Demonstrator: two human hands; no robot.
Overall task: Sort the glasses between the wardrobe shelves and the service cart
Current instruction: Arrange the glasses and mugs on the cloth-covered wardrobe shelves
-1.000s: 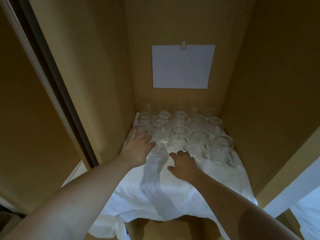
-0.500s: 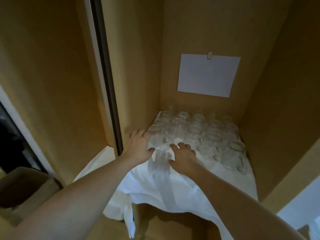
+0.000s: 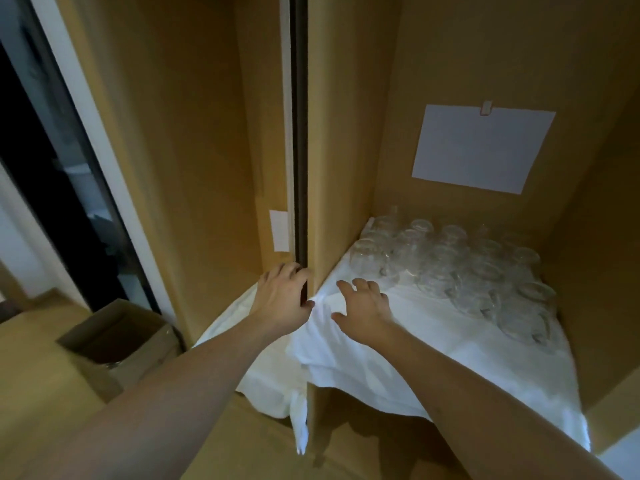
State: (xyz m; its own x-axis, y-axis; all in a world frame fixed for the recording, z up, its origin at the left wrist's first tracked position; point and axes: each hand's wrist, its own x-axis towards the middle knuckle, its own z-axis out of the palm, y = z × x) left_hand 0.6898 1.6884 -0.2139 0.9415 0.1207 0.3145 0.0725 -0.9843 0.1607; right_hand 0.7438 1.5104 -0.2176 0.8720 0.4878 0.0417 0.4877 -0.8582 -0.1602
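Several clear glasses (image 3: 446, 265) with handles stand packed together at the back of a wardrobe shelf covered by a white cloth (image 3: 433, 344). My left hand (image 3: 282, 296) is at the front edge of the wooden partition, fingers relaxed, holding nothing. My right hand (image 3: 365, 304) hovers over or rests on the cloth in front of the glasses, fingers spread and empty. Neither hand touches a glass. The service cart is not in view.
A vertical wooden partition (image 3: 332, 168) with a dark door track splits the wardrobe. A white sheet of paper (image 3: 481, 148) is clipped to the back wall. An open cardboard box (image 3: 114, 337) sits on the floor at left. The cloth hangs over the shelf's front edge.
Both hands have drawn back from the glasses toward the shelf front. The left hand moved off the near-left glass to the partition edge. My view has swung left.
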